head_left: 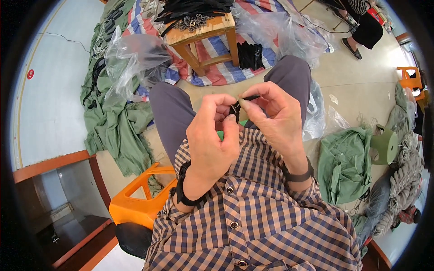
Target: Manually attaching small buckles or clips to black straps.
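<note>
Above my lap, a short black strap (235, 109) runs between my two hands, with a small pale metallic glint on it. My left hand (210, 131) pinches its lower part between thumb and fingers. Thumb and forefinger of my right hand (275, 110) are closed on the upper end, which sticks out to the right past the fingertips. Fingers cover part of the strap. Beyond my knees, a wooden stool (201, 34) carries a heap of black straps (194, 8) and a pile of metal rings or buckles (192, 22).
Beside the stool lies a bundle of black straps (250, 56) on a striped plastic sheet (212, 79). Clear plastic bags (140, 54) and green cloth (118, 128) spread leftward. An orange stool (131, 198) stands at my left, green fabric (346, 165) at right. Another person's leg (367, 31) shows far right.
</note>
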`<control>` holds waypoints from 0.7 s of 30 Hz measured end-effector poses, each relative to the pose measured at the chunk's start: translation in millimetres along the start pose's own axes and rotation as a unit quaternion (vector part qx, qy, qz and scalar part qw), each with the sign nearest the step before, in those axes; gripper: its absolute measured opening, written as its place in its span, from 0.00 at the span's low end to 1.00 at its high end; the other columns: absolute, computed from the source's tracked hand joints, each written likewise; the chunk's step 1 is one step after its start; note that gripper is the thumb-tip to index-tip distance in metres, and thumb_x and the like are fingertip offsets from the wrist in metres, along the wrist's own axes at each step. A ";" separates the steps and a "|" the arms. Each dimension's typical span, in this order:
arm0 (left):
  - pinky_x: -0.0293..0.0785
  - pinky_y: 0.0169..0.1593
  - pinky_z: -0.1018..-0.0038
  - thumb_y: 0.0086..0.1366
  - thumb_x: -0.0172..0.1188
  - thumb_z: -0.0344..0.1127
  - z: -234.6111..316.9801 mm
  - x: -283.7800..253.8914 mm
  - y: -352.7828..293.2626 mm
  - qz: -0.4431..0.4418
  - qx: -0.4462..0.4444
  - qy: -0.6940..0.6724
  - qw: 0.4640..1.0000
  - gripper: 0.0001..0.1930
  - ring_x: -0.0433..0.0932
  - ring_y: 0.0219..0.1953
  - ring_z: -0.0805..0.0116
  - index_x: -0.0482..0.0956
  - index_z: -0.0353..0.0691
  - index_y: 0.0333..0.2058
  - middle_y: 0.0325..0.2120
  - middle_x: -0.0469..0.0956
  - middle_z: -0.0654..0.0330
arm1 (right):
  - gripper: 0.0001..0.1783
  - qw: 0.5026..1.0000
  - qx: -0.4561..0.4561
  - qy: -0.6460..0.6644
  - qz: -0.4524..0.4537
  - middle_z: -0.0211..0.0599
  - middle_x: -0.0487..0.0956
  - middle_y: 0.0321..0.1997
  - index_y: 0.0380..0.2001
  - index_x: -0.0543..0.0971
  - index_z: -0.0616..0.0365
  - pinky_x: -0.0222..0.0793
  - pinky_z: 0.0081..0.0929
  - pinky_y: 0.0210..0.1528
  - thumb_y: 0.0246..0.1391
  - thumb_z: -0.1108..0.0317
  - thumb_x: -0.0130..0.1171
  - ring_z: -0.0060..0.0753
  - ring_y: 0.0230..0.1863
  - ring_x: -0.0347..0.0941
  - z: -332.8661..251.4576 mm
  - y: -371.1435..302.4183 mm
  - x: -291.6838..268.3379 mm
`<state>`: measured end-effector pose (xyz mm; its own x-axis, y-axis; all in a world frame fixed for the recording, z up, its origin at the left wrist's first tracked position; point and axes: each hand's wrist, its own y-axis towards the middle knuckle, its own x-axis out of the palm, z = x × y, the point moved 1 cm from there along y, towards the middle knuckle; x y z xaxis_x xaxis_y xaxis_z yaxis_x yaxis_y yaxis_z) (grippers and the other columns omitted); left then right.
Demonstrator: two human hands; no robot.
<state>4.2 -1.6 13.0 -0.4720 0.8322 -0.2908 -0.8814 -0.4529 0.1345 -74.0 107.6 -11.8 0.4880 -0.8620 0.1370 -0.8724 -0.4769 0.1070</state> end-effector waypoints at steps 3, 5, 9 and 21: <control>0.71 0.30 0.82 0.60 0.46 0.20 -1.9 -6.1 4.4 -0.056 -0.059 -0.062 0.995 0.10 0.76 0.27 0.74 0.66 0.32 0.42 0.31 0.70 0.59 | 0.09 1.000 0.022 -0.001 0.002 0.31 0.76 0.34 0.34 0.74 0.64 0.68 0.18 0.40 0.47 0.78 0.58 0.18 0.35 0.71 -1.4 -0.6 -1.7; 0.72 0.31 0.81 0.63 0.50 0.25 -7.8 -10.6 6.7 -0.107 -0.072 -0.165 0.978 0.08 0.75 0.27 0.74 0.66 0.33 0.41 0.32 0.70 0.60 | 0.09 1.000 0.022 0.001 -0.006 0.30 0.75 0.34 0.34 0.74 0.64 0.68 0.18 0.40 0.47 0.78 0.58 0.18 0.35 0.70 -2.7 -0.5 -1.8; 0.72 0.30 0.82 0.63 0.53 0.31 -19.0 -18.3 10.4 -0.147 -0.060 -0.201 0.967 0.09 0.75 0.26 0.75 0.66 0.34 0.39 0.31 0.70 0.61 | 0.09 0.999 0.039 0.025 -0.018 0.29 0.75 0.33 0.34 0.74 0.65 0.68 0.17 0.41 0.47 0.78 0.58 0.18 0.35 0.70 -5.6 -1.0 -0.8; 0.71 0.35 0.83 0.58 0.61 0.32 -30.9 -35.3 13.1 -0.184 -0.100 -0.210 0.955 0.10 0.72 0.30 0.80 0.70 0.35 0.34 0.29 0.71 0.65 | 0.09 0.994 0.073 0.052 -0.056 0.28 0.74 0.31 0.35 0.74 0.66 0.69 0.16 0.40 0.48 0.78 0.58 0.15 0.35 0.70 -5.2 -3.7 5.6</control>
<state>9.9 -46.8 -4.2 -0.1349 0.9827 0.1267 -0.9875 -0.1228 -0.0992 -67.9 105.4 -6.3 0.5767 -0.7829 0.2335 -0.8029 -0.5959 -0.0148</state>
